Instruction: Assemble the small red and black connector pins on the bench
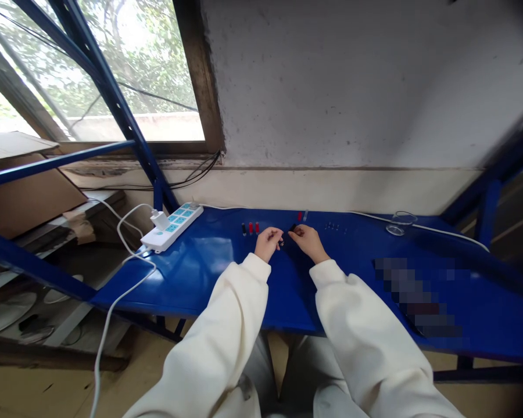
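My left hand point(269, 244) is closed in a pinch above the blue table point(209, 273); what its fingers hold is too small to make out. Close by on the right, my right hand point(307, 240) has its fingers pressed together on a small black piece point(293, 227). The fingertips of both hands face each other, a short gap apart. Left of my hands stand a small black cylinder point(244, 229) and two red cylinders point(250, 228). Beyond my right hand lie a red piece point(300, 215) and a clear, narrow piece point(305, 215).
Several tiny parts point(332, 226) lie right of my hands, then a round clear dish point(394, 230). A white power strip point(174, 227) with a plugged-in adapter point(159, 219) sits at the left. A blurred-out dark object point(414, 296) lies front right. Blue frame posts flank the table.
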Tool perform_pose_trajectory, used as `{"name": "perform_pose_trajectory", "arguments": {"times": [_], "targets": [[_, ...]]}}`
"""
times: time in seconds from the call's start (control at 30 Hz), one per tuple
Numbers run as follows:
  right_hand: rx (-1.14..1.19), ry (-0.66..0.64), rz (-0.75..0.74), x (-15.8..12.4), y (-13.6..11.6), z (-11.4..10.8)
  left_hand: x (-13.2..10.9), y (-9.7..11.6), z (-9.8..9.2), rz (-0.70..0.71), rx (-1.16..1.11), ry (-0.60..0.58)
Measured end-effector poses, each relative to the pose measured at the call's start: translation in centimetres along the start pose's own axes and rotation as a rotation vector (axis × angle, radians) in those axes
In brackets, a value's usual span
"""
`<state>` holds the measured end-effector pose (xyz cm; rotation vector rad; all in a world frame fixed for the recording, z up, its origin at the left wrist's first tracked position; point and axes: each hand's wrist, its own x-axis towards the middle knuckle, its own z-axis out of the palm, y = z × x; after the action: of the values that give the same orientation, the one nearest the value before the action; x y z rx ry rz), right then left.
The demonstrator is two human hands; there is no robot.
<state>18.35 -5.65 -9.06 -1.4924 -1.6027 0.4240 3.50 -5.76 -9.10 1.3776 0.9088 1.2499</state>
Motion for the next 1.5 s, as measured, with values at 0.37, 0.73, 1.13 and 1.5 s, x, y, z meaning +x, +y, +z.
{"name": "perform_pose_trajectory", "arguments": {"times": [0.37, 0.73, 1.13, 1.5], "targets": [[-0.319, 0.018, 0.104, 4.2, 4.1, -1.4, -0.6, -0.4, 0.4, 0.022, 0.225, -0.183], [-0.494, -0.042, 0.183, 5.5, 4.4, -0.8, -0.7, -0.1, 0.7, 0.022, 0.295, -0.197], [-0.524, -0.068, 0.217, 6.3, 4.2, -0.2, -0.8, -0.1, 0.8, 0.024, 0.296, -0.191], [-0.492, -0.1, 0.262, 7.0, 4.4, -0.6, -1.0, 0.7, 0.9, 0.014, 0.339, -0.175]]}}
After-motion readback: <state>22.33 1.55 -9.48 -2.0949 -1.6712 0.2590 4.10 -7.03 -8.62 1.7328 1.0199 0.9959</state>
